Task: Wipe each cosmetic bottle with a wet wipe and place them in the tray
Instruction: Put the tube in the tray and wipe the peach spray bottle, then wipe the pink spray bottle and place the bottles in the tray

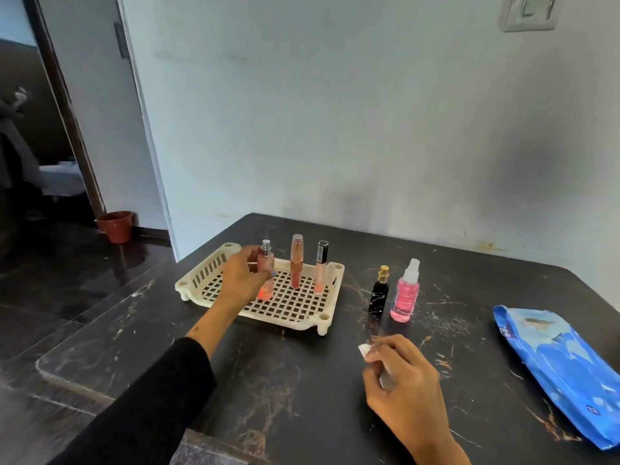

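Left hand (240, 280): fingers curled round pink spray bottle (265, 273), standing it in tray (330, 317).
Tray: lip-gloss tubes (296, 261) upright, done.
Worktop (285, 380): black bottle (379, 292), pink mist bottle (405, 293) left.
Right hand (401, 377): fingers pinching wet wipe (364, 350).

Two bare hands and forearms in view, no gloves, rings, watch or bracelets visible. Left hand (240, 280) on a forearm bare from wrist to about mid-length, then covered by a black long sleeve (151, 404), plain and matte, loose-fitting, with a soft rounded cuff edge and no visible print or buttons. Right hand (402, 380) on a bare wrist, no sleeve showing up to the frame edge.
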